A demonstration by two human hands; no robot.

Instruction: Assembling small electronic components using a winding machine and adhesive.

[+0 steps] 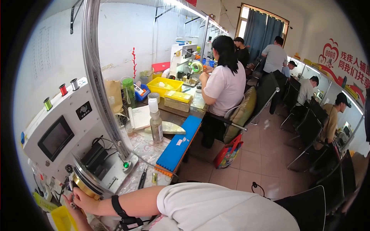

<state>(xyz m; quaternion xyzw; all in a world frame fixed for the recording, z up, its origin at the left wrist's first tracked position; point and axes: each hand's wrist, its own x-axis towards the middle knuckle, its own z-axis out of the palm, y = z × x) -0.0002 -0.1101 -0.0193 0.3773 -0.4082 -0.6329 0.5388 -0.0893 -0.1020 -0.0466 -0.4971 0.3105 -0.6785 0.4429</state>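
So we've got one gold-rimmed wheel at lower left, on the front of the white machine. We see it at a steep angle, so it looks like a narrow oval, its long axis slanting from upper left down to lower right. Our two hands are bunched beside its lower part: right hand with fingers curled in close, left hand just below. Honestly can't tell what either set of fingers is gripping, if anything, or whether they touch the wheel. Count-wise: three spools on the machine's top (green, red, silver), one yellow bin near our left hand. Wheel's shiny brassy gold around the rim, with a paler edge.
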